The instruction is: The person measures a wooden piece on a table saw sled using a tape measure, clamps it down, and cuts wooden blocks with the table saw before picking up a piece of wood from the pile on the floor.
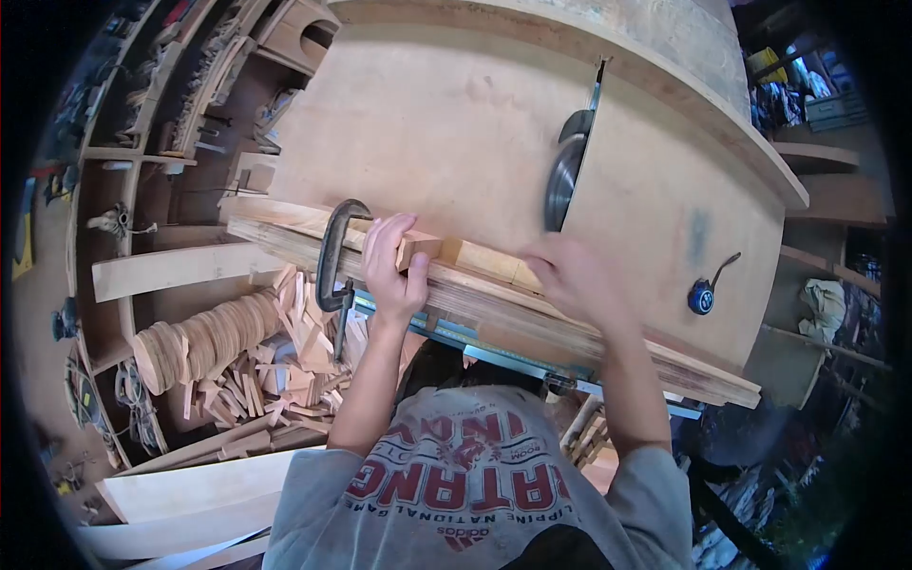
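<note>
My left hand (391, 266) is closed round a small wooden block (418, 249) at the front fence of the saw table. Just left of it, a dark C-clamp (332, 256) grips the long wooden fence (513, 302). My right hand (570, 271) is over the fence, to the right of the block; it is smeared by motion, and its fingers cannot be made out. A light strip of wood (489, 261) lies along the fence between my hands. Beyond my right hand, a circular saw blade (564, 180) stands up through the table (427, 114).
A blue tape measure (701, 296) lies on the table's right part. Wood offcuts (294, 380) and a row of rounded wooden pieces (204, 337) fill the lower left. Shelves (114, 152) stand at the left, and a curved wooden rail (608, 47) borders the table's far edge.
</note>
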`<state>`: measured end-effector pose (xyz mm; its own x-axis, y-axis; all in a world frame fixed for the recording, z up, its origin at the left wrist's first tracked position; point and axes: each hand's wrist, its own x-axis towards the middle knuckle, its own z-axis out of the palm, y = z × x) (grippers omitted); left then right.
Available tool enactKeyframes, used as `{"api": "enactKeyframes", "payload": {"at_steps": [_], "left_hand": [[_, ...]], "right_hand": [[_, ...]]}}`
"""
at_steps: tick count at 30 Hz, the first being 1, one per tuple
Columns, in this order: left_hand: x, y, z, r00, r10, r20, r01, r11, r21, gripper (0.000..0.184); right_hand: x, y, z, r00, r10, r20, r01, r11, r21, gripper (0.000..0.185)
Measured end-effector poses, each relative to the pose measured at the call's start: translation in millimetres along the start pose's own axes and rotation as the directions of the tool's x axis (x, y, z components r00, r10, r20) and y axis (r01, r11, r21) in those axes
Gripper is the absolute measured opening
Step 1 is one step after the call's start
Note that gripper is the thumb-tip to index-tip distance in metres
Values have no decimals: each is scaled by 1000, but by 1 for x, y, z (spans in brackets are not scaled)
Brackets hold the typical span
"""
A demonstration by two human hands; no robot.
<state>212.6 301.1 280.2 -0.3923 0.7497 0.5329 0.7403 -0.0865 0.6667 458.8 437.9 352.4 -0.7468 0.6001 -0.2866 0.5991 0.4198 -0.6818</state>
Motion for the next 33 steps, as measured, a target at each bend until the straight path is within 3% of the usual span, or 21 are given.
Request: {"api": "enactKeyframes", "payload": {"at_steps": [4,8,18,24,26,28,30,32,33], "left_hand": [[-1,-5,2,1000,8,-21,-8,1000,-1,45],[-1,-7,0,1000,9,-6,-9,1000,7,47],[-1,-4,-2,1000,28,-3,-28,999,27,42],[1,0,-5,999,49,1,-49,998,29,42],[0,2,-8,998,58,-2,-58,998,22,43],[-1,10,-10,997,72,-1,-72,997,11,44],[-10,25,-17,937,224,-269,-195,972,128,44],[-25,38,-29,922,307,-237,-288,951,115,43],[-32,55,-31,982,126,-143,-138,988,-77,42]], "right_hand": [[77,-5,47,984,69,164,-39,983,-180,25],[97,-10,56,932,136,335,-12,938,-347,24],[99,14,73,915,202,348,-130,967,-220,39],[98,13,53,980,0,197,17,996,-85,57],[78,-26,7,923,140,358,-270,900,342,56],[79,-5,10,967,81,241,-176,897,405,54],[74,-12,1,994,19,109,-68,884,463,52],[49,-35,-14,996,69,61,-92,725,682,55],[41,-39,-14,997,64,47,-79,726,683,55]]}}
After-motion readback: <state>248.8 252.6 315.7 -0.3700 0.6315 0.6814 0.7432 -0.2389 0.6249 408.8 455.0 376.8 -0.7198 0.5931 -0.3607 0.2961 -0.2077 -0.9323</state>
